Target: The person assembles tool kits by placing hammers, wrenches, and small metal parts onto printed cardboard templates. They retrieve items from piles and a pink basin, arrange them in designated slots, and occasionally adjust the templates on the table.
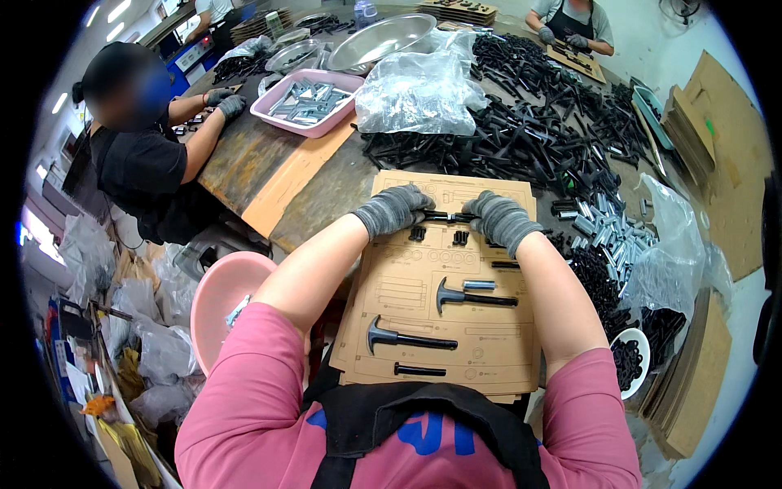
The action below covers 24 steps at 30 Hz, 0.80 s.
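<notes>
My left hand [394, 210] and my right hand [503, 220], both in grey knit gloves, grip opposite ends of a short black rod [442, 217] over the far part of a printed cardboard sheet [399, 281]. The fingers of both are closed on it. Small black pieces [460, 238] lie just below the rod. Nearer me are two black hammer-shaped tools with curved heads, one [411, 339] at the left and one [481, 297] farther right. A silver tube [479, 285] rests above the right one. Closest to me lies a black bolt [419, 370]. My right forearm partly covers another black rod [505, 264].
Beyond the sheet, black metal parts [505, 147] are heaped, with silver tubes [607, 236] at the right. A pink tray [305, 102] of tubes, a plastic bag [419, 94] and a white bowl [629, 363] of black rings surround me. Co-workers sit left and far right.
</notes>
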Motion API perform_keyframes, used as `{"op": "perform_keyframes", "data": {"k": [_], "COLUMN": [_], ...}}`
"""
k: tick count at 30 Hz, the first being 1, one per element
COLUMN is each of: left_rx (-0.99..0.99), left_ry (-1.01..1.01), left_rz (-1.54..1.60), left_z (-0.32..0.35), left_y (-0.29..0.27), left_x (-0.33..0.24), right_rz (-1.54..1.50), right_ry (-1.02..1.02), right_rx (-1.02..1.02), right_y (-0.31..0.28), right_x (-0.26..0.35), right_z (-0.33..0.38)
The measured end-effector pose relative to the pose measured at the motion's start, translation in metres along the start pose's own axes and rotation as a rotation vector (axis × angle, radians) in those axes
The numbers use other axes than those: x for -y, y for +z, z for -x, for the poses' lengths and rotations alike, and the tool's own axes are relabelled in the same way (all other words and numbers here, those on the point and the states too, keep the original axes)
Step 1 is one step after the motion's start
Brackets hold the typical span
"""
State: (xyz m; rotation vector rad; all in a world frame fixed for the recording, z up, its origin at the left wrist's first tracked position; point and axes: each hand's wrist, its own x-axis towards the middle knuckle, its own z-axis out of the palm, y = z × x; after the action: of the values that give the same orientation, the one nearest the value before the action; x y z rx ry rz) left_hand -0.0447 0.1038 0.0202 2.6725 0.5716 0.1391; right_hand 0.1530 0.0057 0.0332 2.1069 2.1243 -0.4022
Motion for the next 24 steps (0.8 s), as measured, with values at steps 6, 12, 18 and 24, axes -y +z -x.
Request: {"op": "perform_keyframes", "data": {"k": [6,12,18,24], "left_rx": [-0.27,-0.576,-0.754,-0.351], "left_ry": [-0.063,-0.326,-0.86,-1.348], "left_rz": [0.154,0.189,0.121,-0.006], "left_z": [0.036,0.16,0.336,0.428], "left_y": [-0.015,-0.008,0.045,0.094], "left_x": [0.024,0.068,0.133,0.122], "right_rz": [-0.093,-0.321,-0.497,-0.602], "right_ry": [-0.034,-0.047,-0.094,-0.247], "right_rx": [-0.237,-0.452,-0.496,-0.428], "right_y": [-0.001,0.003,0.011,0.022], "right_x": [-0.018,-0.032,-0.019,-0.001], "right_z": [0.017,0.057,0.085,0.094]}}
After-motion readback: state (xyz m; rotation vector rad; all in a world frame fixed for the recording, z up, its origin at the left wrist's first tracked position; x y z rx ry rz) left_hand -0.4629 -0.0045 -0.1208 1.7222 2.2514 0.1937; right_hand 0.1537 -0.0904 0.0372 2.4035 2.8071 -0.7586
